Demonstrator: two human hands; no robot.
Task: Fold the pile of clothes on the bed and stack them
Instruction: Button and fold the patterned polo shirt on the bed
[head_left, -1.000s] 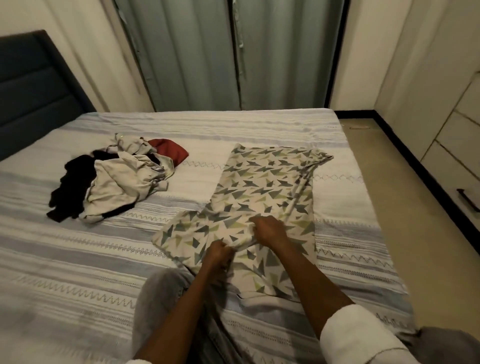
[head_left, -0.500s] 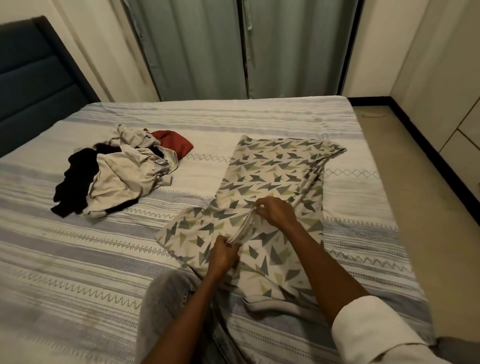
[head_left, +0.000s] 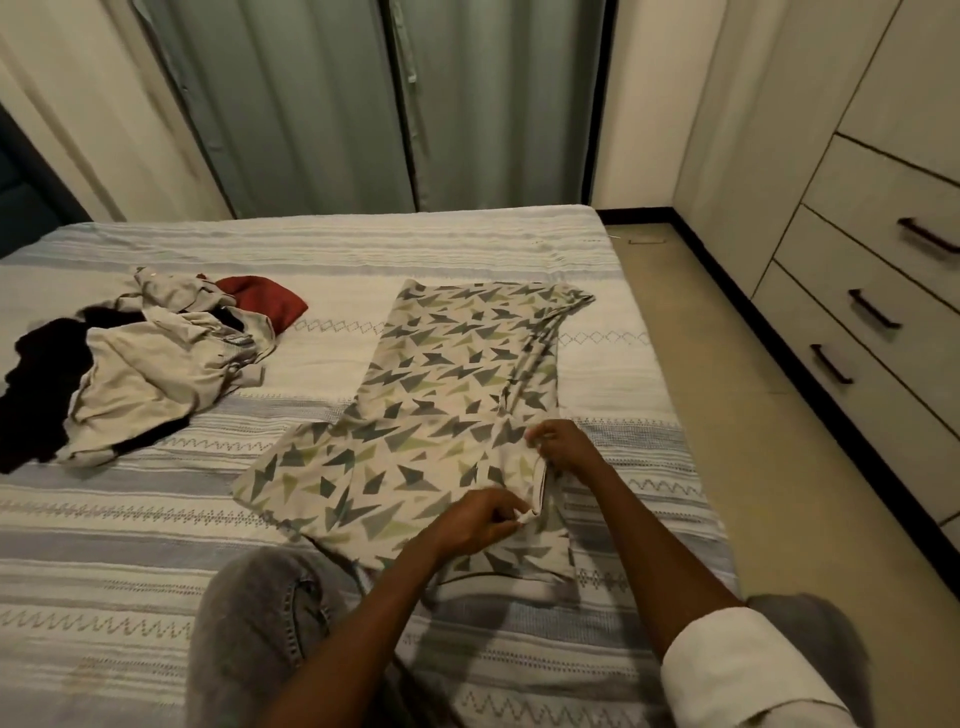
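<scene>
Two hands work one seam: my left hand (head_left: 475, 519) and my right hand (head_left: 563, 449) both pinch the right-hand side edge of the triangle-print garment (head_left: 436, 415), the left closer to me, the right a little further up the same edge, so the cloth between them is held taut and straight. I grip with fingertips and not with whole fists because I only want the hem line, not a bunch of fabric; a small white fold, perhaps a label or the turned edge, shows at my left fingertips. Most of the garment lies flat on the striped bedspread (head_left: 156, 519), running from near my knee (head_left: 260, 623) at the near edge of the bed toward the far right corner, with one sleeve or flap spread out to the left. I have it laid there, on the right half of the bed, so it has open space to be squared. Its right side looks doubled and rumpled along the length, which I judge is why I am pulling this edge: to line the layers up before folding across. The pile of unfolded clothes (head_left: 140, 364), beige, black and a dark red piece (head_left: 265, 304), sits well apart toward the left edge of the bed, out of my working space. No folded stack is visible, so I judge the task is at an early stage.
</scene>
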